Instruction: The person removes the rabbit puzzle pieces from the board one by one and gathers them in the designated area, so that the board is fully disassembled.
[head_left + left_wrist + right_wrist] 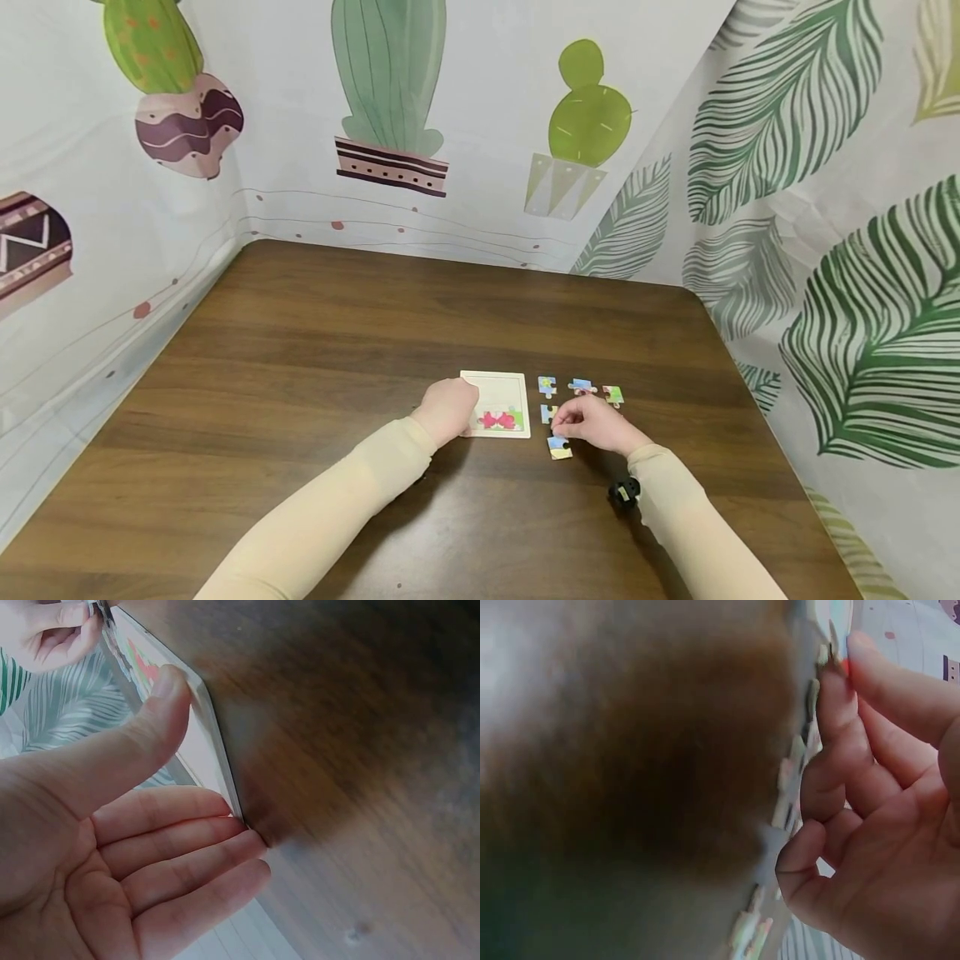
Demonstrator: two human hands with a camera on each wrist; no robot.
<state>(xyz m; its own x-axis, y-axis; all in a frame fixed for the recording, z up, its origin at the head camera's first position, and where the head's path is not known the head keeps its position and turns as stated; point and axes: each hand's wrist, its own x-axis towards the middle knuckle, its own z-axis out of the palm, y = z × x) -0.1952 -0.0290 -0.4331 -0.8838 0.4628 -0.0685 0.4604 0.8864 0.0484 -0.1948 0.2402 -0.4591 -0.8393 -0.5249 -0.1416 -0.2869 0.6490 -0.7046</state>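
Note:
A shallow square puzzle tray [491,389] with a pale rim lies flat on the table, joined red and green pieces [500,420] along its near side. My left hand [447,410] is at its left side. In the left wrist view its thumb [169,694] rests on the tray's rim, while the nearly straight fingers [187,862] touch the edge by a corner. To the right of the tray, my right hand [600,423] pinches a blue and yellow puzzle piece [558,450] between thumb [892,679] and index finger. The fingertips partly cover that piece.
Loose puzzle pieces lie right of the tray: a blue one with a yellow shape [546,385], a blue and red one [581,386], a green one [613,395] and a blue one [548,412]. A black device [624,493] sits at the right wrist. Printed cloth surrounds the wooden table [337,333].

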